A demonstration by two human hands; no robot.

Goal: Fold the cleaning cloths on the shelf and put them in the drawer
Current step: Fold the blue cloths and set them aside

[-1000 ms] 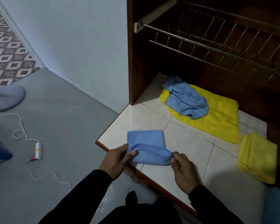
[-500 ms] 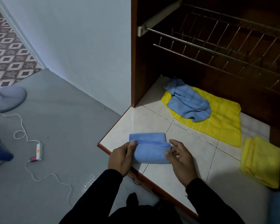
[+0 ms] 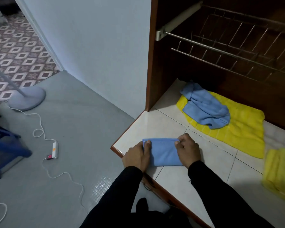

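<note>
while both hands sit on the tiled shelf (image 3: 176,124), the left hand (image 3: 136,155) pinches the folded blue cloth (image 3: 163,152) at its far left corner and the right hand (image 3: 187,149) pinches the far right one. beyond the right hand, a crumpled blue cloth (image 3: 206,109) lies on a yellow cloth (image 3: 240,129).

Tiled shelf (image 3: 171,122) bears blue cloth (image 3: 163,152), yellow cloths (image 3: 240,127).
</note>
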